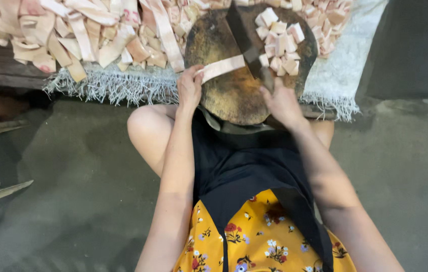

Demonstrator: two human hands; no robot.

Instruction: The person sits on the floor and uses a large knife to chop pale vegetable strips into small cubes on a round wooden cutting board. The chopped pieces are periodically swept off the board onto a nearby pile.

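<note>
A round, dark wooden chopping block (229, 90) is seen set on the edge of a low platform, right in front of the person's knees. A pale pinkish strip (222, 68) is pinned at its near-left end by the left hand (190, 88), fingers closed down on it, thumb side on the strip. The strip's long axis runs left to right with a slight upward tilt, so it leads away from the left hand toward the blade.

A broad cleaver (246, 43) is gripped by the right hand (280, 103), closed around the handle low on the block. The blade is angled up and away to the left, and its edge looks to meet the strip's far end, crossing the long axis roughly square. So the strip lies up and left of the right hand, and the left hand is the nearer one, being in contact with it.

A heap of cut squares (279, 43) is piled on the block just right of the blade. Behind it, loads of uncut strips (93, 35) are stacked on a fringed white mat (108, 85). A grey concrete floor (73, 191) is seen below.
</note>
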